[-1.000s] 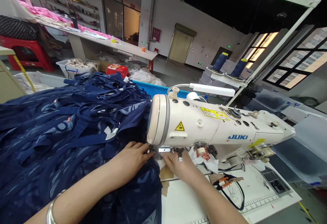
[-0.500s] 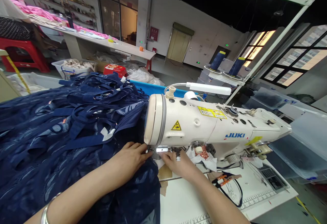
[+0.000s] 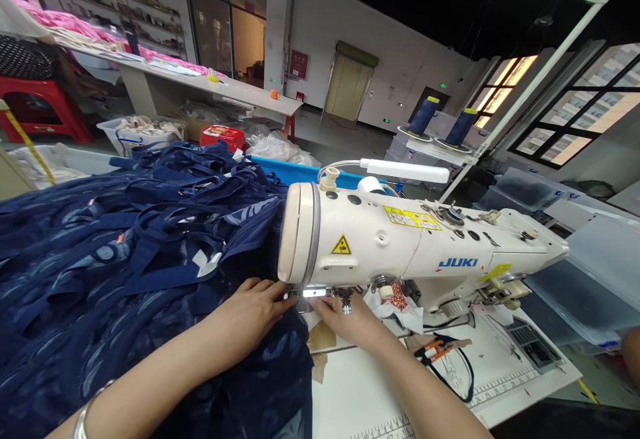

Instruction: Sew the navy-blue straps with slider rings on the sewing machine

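Observation:
A white JUKI sewing machine [image 3: 360, 232] fills the middle of the view. My left hand [image 3: 257, 309] lies on dark navy mesh fabric [image 3: 270, 372] just left of the machine's needle area. Its fingers are bent and pressed together on the cloth, thumb and fingertips beside the presser foot [image 3: 299, 297]. From the other side, my right hand [image 3: 345, 319] reaches in under the machine head, with its fingers drawn together near the foot. A metal attachment [image 3: 346, 300] partly covers these fingers, and what they hold is hidden.
A large heap of navy garments with straps [image 3: 165, 225] spreads to the left. Orange-handled snips [image 3: 437, 352] and a black strap lie on the machine table [image 3: 360, 385]. Blue thread cones [image 3: 424, 119] stand behind. Clear plastic bins [image 3: 595, 279] are at right. A seated person [image 3: 25, 32] is far left.
The view has shifted slightly, so the machine sits a little further left. Both hands stay beside the presser foot. A blurred skin-toned shape now shows at the right edge.

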Motion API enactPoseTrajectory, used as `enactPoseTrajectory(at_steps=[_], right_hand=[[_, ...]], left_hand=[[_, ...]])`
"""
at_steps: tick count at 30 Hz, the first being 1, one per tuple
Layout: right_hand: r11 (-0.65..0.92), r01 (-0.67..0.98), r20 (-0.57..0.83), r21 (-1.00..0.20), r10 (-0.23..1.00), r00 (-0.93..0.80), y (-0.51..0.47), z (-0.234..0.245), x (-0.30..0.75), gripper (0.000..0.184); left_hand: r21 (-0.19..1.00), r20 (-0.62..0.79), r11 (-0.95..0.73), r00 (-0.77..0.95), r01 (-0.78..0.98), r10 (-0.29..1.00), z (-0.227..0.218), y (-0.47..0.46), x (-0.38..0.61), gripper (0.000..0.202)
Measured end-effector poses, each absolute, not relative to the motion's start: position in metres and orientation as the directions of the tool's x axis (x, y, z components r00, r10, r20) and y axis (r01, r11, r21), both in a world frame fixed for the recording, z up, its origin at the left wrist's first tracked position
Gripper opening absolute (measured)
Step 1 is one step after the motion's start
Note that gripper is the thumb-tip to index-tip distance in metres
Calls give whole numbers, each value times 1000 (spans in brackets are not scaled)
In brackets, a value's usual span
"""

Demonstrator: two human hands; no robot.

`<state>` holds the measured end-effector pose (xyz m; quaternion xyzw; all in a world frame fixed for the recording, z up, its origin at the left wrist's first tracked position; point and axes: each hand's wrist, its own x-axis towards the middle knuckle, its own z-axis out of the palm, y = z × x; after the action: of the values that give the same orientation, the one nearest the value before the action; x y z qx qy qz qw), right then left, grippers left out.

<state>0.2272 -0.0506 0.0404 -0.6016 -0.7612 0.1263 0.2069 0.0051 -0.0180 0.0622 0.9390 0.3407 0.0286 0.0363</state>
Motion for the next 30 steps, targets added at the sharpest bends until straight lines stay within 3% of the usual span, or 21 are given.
enactPoseTrajectory(at_steps=[12,15,19,30], right_hand=[[274,909,164,-314,959,-233,-53,50,219,23],[318,854,155,-412,948,-278,-51,50,220,26],[237,789,114,-567,971,-211,-47,44,222,24],[197,719,65,-667,976,-206,-45,46,227,20]], left_hand=[[120,42,-762,763,637,645,62,-18,4,42],[116,58,-765,765,633,641,62,-18,4,42],[104,58,-771,770,628,635,63,-19,4,43],[87,64,-778,776,622,628,63,-19,4,43]])
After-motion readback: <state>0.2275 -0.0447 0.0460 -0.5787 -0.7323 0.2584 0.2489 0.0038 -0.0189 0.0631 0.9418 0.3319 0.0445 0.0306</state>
